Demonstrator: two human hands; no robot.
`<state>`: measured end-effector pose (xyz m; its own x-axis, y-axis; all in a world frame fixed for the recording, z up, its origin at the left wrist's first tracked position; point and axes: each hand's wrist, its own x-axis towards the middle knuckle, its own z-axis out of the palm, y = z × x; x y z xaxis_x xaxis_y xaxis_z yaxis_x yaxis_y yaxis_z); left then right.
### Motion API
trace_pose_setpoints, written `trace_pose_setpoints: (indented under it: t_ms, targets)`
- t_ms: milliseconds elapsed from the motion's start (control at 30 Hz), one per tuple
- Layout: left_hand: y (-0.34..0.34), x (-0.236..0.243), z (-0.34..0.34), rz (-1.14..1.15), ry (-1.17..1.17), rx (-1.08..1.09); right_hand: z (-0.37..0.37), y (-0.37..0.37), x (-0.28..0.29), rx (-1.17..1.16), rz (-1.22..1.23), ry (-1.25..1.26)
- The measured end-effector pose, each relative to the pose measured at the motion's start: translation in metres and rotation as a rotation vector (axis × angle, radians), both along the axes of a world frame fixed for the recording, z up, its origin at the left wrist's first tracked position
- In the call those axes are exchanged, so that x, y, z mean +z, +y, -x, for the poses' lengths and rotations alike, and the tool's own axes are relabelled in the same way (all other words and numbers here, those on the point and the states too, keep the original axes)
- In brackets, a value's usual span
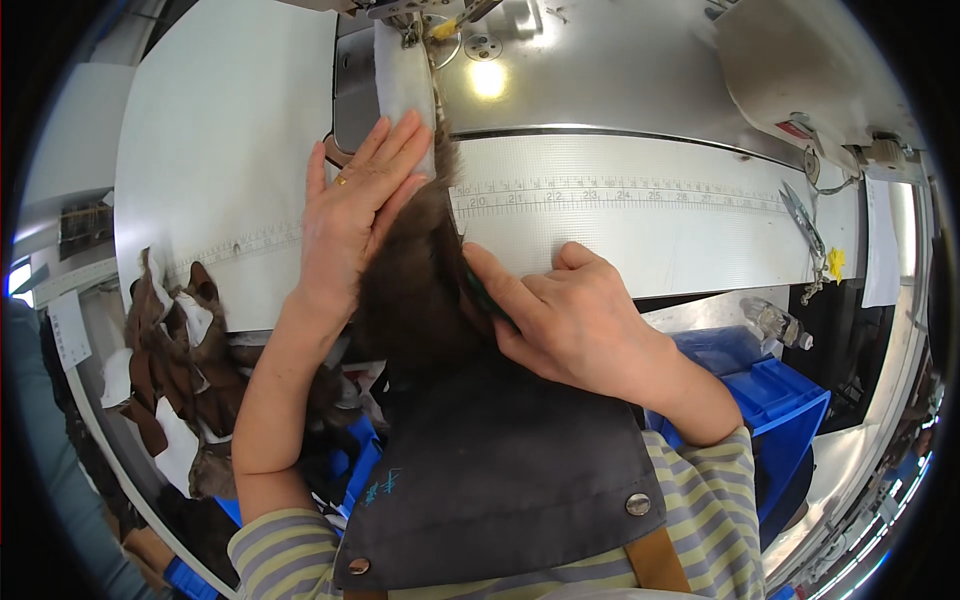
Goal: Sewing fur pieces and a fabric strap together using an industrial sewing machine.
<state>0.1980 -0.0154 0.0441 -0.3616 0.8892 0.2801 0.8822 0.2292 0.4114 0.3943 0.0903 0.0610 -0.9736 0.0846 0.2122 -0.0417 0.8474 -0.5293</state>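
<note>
A strip of white backing [403, 75] with brown fur [410, 270] along it runs from the sewing machine's presser foot [409, 35] down toward my lap. My left hand [365, 190] lies flat on the white backing just below the foot, its fingers stretched out and a ring on one of them. To the right of the fur, my right hand [570, 310] is closed round a thin dark green tool [485, 295], index finger stretched along it. The tool's tip points at the fur's right edge; its exact kind is mostly hidden by the hand.
Printed ruler scales [600, 195] cross the white table. Thread snips [803, 222] lie at its right end, beside a yellow piece [836, 263]. Brown fur pieces [190, 370] hang over the left front edge. A blue bin [775, 395] and clear bottle [778, 322] sit at right.
</note>
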Motion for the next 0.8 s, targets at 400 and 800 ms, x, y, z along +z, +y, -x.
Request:
trace_pose_setpoints:
  t_ms: [400, 800]
  targets:
    - [-0.002, 0.000, -0.001, 0.000, -0.031, 0.017, -0.014, -0.011, 0.003, -0.395, 0.438, 0.118]
    - [-0.007, 0.002, -0.004, 0.055, -0.232, 0.000, 0.009, -0.041, -0.009, -0.125, 0.082, 0.305]
